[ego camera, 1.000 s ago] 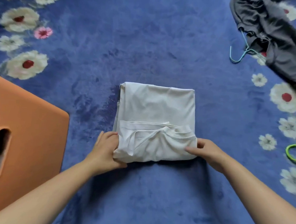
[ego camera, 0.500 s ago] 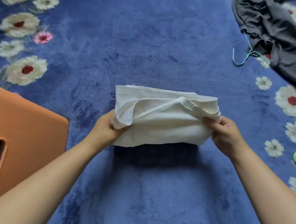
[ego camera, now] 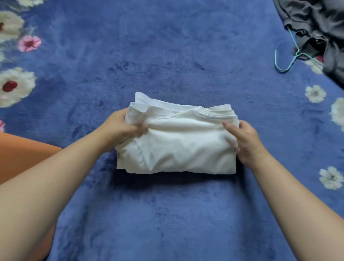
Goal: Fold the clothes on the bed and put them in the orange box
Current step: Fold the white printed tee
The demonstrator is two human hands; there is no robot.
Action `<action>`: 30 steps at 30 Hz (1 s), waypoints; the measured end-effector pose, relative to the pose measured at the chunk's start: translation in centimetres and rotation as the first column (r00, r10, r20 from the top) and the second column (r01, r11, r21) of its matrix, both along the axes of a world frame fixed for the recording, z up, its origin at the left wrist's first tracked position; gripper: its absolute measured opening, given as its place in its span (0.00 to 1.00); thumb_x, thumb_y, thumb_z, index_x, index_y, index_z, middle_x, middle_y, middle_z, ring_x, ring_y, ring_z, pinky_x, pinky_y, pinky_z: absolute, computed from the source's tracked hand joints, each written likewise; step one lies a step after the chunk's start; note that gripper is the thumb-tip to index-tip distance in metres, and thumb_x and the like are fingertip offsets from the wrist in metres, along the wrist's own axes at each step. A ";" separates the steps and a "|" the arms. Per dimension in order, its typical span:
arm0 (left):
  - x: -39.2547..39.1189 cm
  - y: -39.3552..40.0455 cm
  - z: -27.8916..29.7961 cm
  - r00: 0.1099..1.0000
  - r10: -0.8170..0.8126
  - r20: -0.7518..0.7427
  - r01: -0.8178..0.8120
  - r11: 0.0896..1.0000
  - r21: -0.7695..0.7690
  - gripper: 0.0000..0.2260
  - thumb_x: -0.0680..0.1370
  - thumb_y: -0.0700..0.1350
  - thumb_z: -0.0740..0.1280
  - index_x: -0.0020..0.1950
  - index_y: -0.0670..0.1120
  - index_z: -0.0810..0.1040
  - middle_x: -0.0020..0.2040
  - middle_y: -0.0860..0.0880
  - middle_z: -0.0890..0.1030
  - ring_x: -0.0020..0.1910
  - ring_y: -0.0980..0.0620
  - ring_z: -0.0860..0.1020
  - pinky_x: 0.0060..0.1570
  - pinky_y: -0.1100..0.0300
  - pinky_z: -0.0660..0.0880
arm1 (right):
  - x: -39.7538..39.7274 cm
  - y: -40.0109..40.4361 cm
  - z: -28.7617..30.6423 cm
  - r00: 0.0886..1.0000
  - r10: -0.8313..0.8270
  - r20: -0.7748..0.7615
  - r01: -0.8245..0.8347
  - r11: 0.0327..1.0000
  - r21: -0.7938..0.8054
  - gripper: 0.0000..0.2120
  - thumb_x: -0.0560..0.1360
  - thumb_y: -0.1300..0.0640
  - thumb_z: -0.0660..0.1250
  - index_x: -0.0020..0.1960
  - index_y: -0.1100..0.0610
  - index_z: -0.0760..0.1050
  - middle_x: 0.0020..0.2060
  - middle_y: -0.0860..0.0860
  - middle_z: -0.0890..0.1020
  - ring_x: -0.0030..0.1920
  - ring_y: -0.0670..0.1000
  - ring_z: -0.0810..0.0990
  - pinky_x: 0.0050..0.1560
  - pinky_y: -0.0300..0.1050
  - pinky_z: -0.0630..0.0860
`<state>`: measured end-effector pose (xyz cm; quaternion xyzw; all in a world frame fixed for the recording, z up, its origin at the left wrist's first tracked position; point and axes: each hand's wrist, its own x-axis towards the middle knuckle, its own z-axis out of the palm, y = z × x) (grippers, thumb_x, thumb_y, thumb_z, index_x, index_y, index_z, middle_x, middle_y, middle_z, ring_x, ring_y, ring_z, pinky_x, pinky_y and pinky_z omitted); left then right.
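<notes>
White folded shirt (ego camera: 178, 142) is lying mid-bed on the blue floral blanket (ego camera: 170, 52). The left hand (ego camera: 120, 126) is pinching its left edge and the right hand (ego camera: 245, 140) is gripping the right edge (thumb on top). The orange box (ego camera: 20, 154) is sitting at the left; a dark garment (ego camera: 326, 28) on a teal hanger (ego camera: 290, 56) is lying far right.

Two bare forearms enter from the bottom edge, one on each side of the folded white cotton garment (ego camera: 176, 142), no sleeves visible up to the frame border. Left hand (ego camera: 120, 126) and right hand (ego camera: 245, 140) both bare: no gloves, rings, watch or wristband seen. Nails short, unpainted as far as the blur lets me tell. Left forearm looks broader, nearer the lens. Upper arms, torso and clothing out of frame
</notes>
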<state>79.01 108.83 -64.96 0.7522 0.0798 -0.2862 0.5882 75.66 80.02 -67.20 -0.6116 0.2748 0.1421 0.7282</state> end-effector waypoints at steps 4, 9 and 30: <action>1.0 -0.7 -0.1 0.999 0.039 0.031 -0.040 0.999 0.020 0.13 0.60 0.43 0.70 0.44 0.49 0.77 0.33 0.57 0.82 0.33 0.62 0.79 0.36 0.66 0.77 | 1.0 -0.3 -0.8 0.995 -0.060 0.081 0.063 0.997 -0.032 0.18 0.61 0.49 0.76 0.45 0.56 0.74 0.33 0.45 0.83 0.34 0.43 0.80 0.40 0.41 0.77; 1.6 -1.2 -0.1 0.991 0.131 0.017 -0.115 0.788 0.605 0.32 0.64 0.51 0.75 0.64 0.42 0.69 0.61 0.43 0.75 0.60 0.43 0.73 0.60 0.51 0.70 | 1.1 0.6 -1.9 1.000 -0.005 -0.025 -0.015 0.696 -0.718 0.21 0.74 0.58 0.67 0.64 0.63 0.68 0.51 0.57 0.79 0.53 0.56 0.76 0.57 0.48 0.68; -2.5 -2.3 -3.6 0.956 0.284 0.074 -0.278 0.799 0.532 0.30 0.64 0.60 0.74 0.57 0.42 0.75 0.56 0.43 0.77 0.56 0.44 0.75 0.55 0.54 0.71 | -2.1 2.3 -2.4 0.998 -0.021 -0.050 -0.023 0.674 -0.739 0.26 0.72 0.53 0.70 0.65 0.62 0.69 0.60 0.59 0.75 0.61 0.59 0.73 0.57 0.45 0.66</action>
